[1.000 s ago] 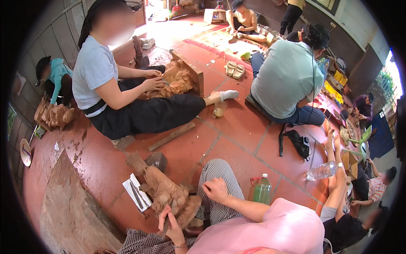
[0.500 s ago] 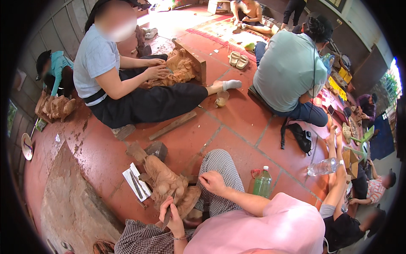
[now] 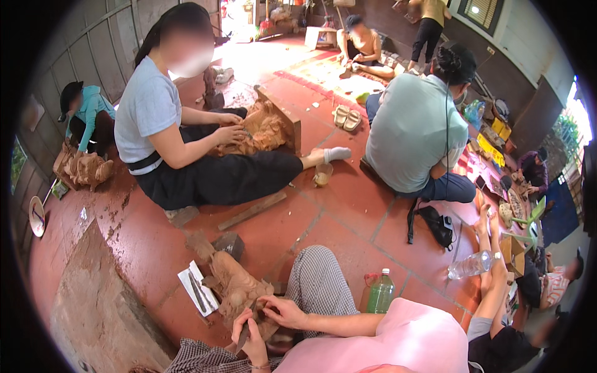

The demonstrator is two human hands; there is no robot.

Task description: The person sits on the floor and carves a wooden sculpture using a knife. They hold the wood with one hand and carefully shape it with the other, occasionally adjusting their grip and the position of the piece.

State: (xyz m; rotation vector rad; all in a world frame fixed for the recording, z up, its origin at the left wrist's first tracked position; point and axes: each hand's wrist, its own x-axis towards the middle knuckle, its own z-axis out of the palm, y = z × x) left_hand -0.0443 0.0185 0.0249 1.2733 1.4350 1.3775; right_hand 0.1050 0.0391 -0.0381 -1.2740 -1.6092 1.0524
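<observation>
A brown carved figure [image 3: 236,276] lies between my legs, its near end partly hidden by my hands. My left hand [image 3: 250,339] is closed around a thin, dark carving tool [image 3: 242,336], whose tip end points toward the figure. My right hand [image 3: 287,313] reaches in from the right with bent fingers at the figure's near end, close to the tool. Whatever its fingertips pinch is too small to make out. Left of the figure, a white tray [image 3: 183,277] holds several slim dark tools [image 3: 199,290]. A dark block [image 3: 229,244] sits by the figure's far end.
To the left lies a big flat slab [image 3: 102,311]. Green [image 3: 381,292] and clear [image 3: 469,265] bottles are at my right. A wooden strip [image 3: 252,211] and a cup [image 3: 322,176] lie ahead, near a seated person [image 3: 168,124] and another person's back [image 3: 413,133].
My right hand has come down and left from above my knee to the figure's near end. My left hand, still gripping the tool, is slightly lower. The whole view has tilted up a little.
</observation>
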